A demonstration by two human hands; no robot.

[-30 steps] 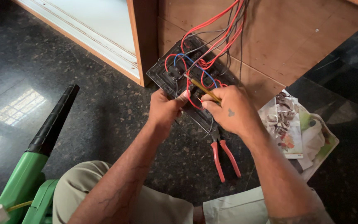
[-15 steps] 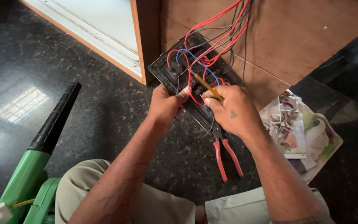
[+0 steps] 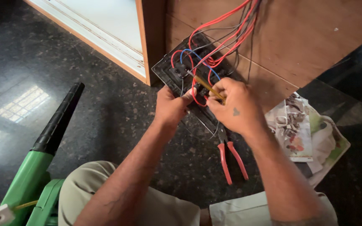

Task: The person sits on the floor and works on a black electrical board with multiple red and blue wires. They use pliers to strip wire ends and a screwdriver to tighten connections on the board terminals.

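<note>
My left hand grips the lower edge of the black switch plate, tilting its wired back toward me against the wooden panel. My right hand pinches a yellow-handled screwdriver, tip among the red and blue wires. Red-handled pliers lie on the floor just below, within reach.

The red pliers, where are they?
In the head view, the red-handled pliers lie on the dark floor just below the right hand, left of the crumpled paper.
</note>
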